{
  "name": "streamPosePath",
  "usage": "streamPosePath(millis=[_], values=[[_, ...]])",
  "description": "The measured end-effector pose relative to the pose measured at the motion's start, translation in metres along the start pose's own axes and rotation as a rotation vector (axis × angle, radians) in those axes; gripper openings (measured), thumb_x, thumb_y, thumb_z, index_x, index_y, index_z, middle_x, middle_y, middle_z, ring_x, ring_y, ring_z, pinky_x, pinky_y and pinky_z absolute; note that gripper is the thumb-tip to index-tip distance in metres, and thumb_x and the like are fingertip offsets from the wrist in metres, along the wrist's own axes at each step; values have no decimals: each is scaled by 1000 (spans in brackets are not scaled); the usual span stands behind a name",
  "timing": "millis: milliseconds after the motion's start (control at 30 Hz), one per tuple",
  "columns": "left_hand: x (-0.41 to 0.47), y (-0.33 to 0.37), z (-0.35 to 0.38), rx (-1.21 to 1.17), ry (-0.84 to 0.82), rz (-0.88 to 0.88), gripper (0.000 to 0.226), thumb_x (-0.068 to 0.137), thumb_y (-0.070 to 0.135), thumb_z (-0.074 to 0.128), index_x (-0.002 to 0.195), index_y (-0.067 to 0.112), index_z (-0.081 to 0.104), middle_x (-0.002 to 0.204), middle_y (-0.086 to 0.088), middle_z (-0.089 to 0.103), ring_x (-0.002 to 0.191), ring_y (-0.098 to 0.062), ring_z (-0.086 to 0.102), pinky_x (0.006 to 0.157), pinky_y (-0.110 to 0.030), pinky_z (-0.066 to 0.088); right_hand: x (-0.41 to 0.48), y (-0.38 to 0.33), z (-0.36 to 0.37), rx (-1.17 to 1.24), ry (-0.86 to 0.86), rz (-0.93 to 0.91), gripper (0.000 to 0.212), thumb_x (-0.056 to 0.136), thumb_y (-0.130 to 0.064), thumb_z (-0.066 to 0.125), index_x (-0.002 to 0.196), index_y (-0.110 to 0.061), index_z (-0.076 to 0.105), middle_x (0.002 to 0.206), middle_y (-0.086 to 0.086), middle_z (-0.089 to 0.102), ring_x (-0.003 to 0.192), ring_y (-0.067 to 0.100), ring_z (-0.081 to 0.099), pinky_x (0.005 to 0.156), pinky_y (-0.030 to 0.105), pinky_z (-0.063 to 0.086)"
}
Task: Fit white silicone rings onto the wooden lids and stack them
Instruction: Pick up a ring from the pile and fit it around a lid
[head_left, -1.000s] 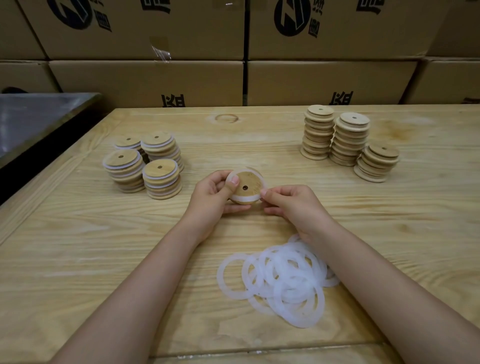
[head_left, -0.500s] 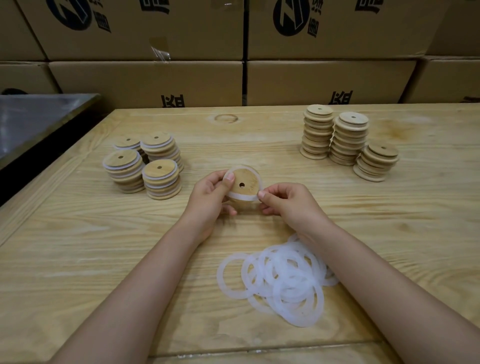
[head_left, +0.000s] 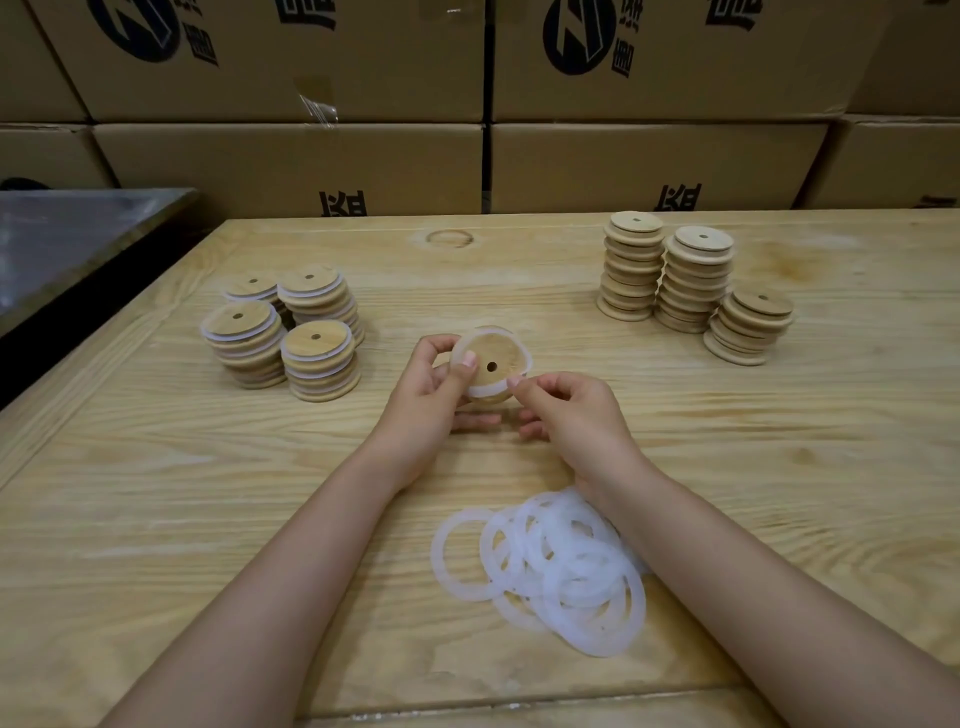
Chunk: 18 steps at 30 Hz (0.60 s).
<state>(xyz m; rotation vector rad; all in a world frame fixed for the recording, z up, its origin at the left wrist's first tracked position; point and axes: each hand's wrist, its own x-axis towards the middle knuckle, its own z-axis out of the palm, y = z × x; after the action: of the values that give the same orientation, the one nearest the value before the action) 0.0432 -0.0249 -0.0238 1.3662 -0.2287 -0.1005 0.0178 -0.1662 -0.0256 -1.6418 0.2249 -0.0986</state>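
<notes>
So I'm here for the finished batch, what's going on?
A person is fitting a white silicone ring onto a wooden lid. The left hand grips the lid while the right hand pinches the ring at its lower edge. Four stacks of ringed lids stand on the left, three stacks of bare lids on the right, and loose rings lie nearest the person.

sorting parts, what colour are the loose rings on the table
Translucent white rings, seen in the head view.

Cardboard boxes (head_left: 291, 166) w/ black round logo (head_left: 574, 39) & cut-off Chinese chars (head_left: 678, 197), unreadable.
</notes>
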Motion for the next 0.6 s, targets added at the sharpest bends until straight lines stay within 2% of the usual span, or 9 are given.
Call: streamPosePath(millis=[67, 133, 300, 367, 467, 600], values=[[-1, 0, 1, 21, -21, 29, 12, 97, 16, 46, 108, 15, 41, 91, -11, 66, 79, -14, 67, 66, -31, 60, -1, 0, 1, -43, 42, -12, 19, 85, -25, 67, 72, -12, 65, 59, -4, 61, 51, 6, 59, 66, 27, 51], [-2, -1, 3, 41, -53, 51, 13, 97, 13, 47, 107, 16, 41, 90, -9, 67, 80, -11, 67, 70, -32, 59, 0, 0, 0, -54, 82, 4, 17, 85, -23, 64, 76, -9, 65, 56, -3, 61, 51, 9, 60, 71, 34, 54], [-3, -3, 1, 138, -101, 110, 21, 92, 2, 54, 99, 20, 44, 84, -10, 67, 82, -21, 63, 81, -33, 52, 1, -1, -1, -86, 131, -2, 16, 87, -21, 58, 77, -9, 64, 61, 0, 62, 47, 11, 62, 77, 44, 56], [-2, -5, 2, 145, -99, 92, 21, 91, 2, 56, 97, 19, 45, 80, -7, 67, 77, -19, 62, 80, -34, 51, 2, -1, -3, -146, 146, -36, 17, 89, -22, 58, 78, -11, 64, 65, 3, 65, 51, 15, 64, 75, 44, 57], [0, -7, 3, 125, -45, 55, 12, 92, 11, 57, 99, 19, 51, 75, 1, 71, 76, -16, 66, 79, -36, 53, 3, -2, -5, -262, 149, -110, 18, 90, -21, 59, 74, -14, 63, 66, 3, 66, 67, 27, 67, 77, 45, 56], [3, -6, 1, 32, 79, 34, 16, 95, 12, 53, 108, 7, 59, 77, 0, 72, 77, -14, 69, 69, -36, 60, 4, -5, -4, -350, 68, -156, 19, 91, -24, 59, 72, -22, 62, 73, -6, 63, 77, 23, 66, 80, 40, 54]])
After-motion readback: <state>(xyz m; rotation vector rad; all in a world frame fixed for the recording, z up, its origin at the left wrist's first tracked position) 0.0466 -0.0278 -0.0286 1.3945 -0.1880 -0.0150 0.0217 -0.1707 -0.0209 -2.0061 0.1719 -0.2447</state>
